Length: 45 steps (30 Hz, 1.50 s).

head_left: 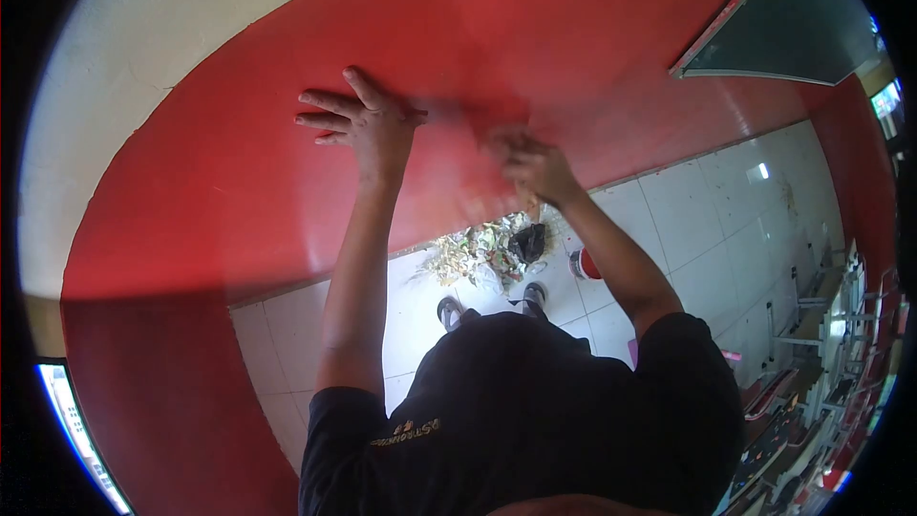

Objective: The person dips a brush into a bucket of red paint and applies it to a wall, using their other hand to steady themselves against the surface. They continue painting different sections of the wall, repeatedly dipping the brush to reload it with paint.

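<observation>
My left hand (368, 124) lies flat against the red wall (430, 19) with its fingers spread and nothing in it. To its right, my right hand (530, 164) is near the wall, its fingers curled around something and blurred by motion. A light brown piece, perhaps a handle, shows just below that hand; the rest of what it holds cannot be made out. The wall has a cream upper part (191, 19) beyond the red.
Scraps and litter (478, 250) with a black bag (527, 243) lie on the white tiled floor (659, 220) by my feet. A red container (585, 265) stands beside them. A dark board (783, 24) hangs upper right; stacked furniture (812, 354) is at the right.
</observation>
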Motion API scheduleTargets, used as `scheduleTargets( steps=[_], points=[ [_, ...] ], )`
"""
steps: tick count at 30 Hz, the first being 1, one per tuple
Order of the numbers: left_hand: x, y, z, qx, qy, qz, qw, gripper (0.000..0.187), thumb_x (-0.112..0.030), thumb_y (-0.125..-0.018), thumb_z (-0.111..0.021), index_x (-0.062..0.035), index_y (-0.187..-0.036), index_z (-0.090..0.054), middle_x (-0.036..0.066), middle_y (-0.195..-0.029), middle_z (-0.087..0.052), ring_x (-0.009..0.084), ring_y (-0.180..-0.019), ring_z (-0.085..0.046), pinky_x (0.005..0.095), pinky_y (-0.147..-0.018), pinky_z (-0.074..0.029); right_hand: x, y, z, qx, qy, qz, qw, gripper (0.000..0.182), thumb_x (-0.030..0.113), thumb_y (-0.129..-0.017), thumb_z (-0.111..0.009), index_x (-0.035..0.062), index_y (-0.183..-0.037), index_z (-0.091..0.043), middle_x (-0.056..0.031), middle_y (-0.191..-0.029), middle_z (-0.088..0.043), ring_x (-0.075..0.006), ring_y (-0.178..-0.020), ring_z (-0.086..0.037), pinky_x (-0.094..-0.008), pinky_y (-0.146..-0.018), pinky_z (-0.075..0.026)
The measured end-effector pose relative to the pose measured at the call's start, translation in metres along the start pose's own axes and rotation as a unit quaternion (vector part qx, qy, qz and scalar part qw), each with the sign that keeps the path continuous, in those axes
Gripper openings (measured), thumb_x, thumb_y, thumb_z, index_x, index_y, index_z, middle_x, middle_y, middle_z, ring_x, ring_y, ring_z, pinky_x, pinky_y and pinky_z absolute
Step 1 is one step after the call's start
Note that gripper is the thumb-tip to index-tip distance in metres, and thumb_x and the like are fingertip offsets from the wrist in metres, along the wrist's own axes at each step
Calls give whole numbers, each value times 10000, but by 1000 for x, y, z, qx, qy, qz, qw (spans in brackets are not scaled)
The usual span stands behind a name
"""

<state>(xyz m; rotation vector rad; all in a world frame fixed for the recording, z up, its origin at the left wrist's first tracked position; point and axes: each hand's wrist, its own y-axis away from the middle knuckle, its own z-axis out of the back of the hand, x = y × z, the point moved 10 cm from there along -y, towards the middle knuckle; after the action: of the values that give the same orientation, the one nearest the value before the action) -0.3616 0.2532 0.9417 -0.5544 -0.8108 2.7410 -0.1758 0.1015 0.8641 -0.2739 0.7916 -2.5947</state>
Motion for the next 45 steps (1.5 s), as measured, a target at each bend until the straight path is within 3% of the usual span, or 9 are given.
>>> scheduleTargets(
  steps=[4,12,14,21,28,30,39,44,45],
  points=[
    [-2,2,1,-15,1,-19,1000,1509,-535,-564,-930,-141,-1571,122,566,-1431,167,851,-1222,108,902,-828,-261,8,23,-56,213,-23,-54,975,153,239,-825,-640,157,-699,-613,-6,-1281,-685,-232,-1200,-642,-347,-828,-594],
    [-3,-1,4,-10,-9,-17,1000,1512,-533,-563,-934,-226,-1566,156,569,-1433,145,855,-1220,87,905,-806,-271,38,-67,149,-271,-6,64,960,232,194,-804,-658,85,-630,-549,-57,-1227,-712,-250,-1171,-661,-394,-945,-570],
    [-6,-1,4,17,-57,-14,998,1391,-552,-598,-910,-39,-1574,-61,577,-1414,178,841,-1231,114,857,-813,-353,14,-64,114,-204,-5,-2,979,204,162,-771,-681,100,-634,-544,-59,-1236,-708,-242,-1202,-647,-407,-968,-559],
    [2,2,-6,44,-18,-30,998,1401,-491,-641,-909,-200,-1576,94,572,-1432,133,852,-1217,106,890,-803,-314,14,19,-87,126,29,-11,992,126,232,-862,-584,197,-800,-689,10,-1247,-695,-168,-1179,-653,-392,-939,-569],
    [22,19,3,-8,-82,-62,995,1304,-485,-608,-918,-286,-1599,-94,427,-1568,37,731,-1373,33,872,-952,-207,37,-87,116,-151,-158,75,973,243,287,-900,-606,125,-722,-636,-65,-1047,-761,-269,-1057,-720,-375,-811,-609],
    [40,28,4,-8,-73,-80,994,1260,-476,-594,-924,-339,-1591,-165,374,-1606,0,682,-1417,15,870,-985,-154,47,-83,159,-314,34,75,946,251,258,-872,-647,111,-678,-585,-108,-1115,-747,-294,-1106,-703,-390,-858,-606],
    [83,30,-21,-53,-69,-142,986,1434,-473,-504,-948,-411,-1584,-8,347,-1618,-12,666,-1424,-58,910,-927,-147,40,-10,-61,76,-26,37,996,240,303,-873,-629,124,-718,-587,-24,-1283,-691,-205,-1216,-646,-384,-902,-581],
    [84,30,-21,-44,-68,-144,986,1431,-485,-516,-941,-421,-1585,9,358,-1612,-4,664,-1424,-67,913,-921,-138,14,-59,-3,118,-265,-146,946,145,229,-823,-647,107,-747,-633,-29,-1193,-726,-270,-1085,-701,-372,-826,-590],
    [83,30,-21,-47,-73,-147,985,1432,-491,-519,-938,-422,-1585,15,359,-1612,-3,663,-1424,-70,913,-920,-138,20,-85,43,0,-263,-59,963,159,235,-818,-658,107,-730,-620,-37,-1187,-728,-284,-1045,-716,-369,-808,-595]
  ],
)
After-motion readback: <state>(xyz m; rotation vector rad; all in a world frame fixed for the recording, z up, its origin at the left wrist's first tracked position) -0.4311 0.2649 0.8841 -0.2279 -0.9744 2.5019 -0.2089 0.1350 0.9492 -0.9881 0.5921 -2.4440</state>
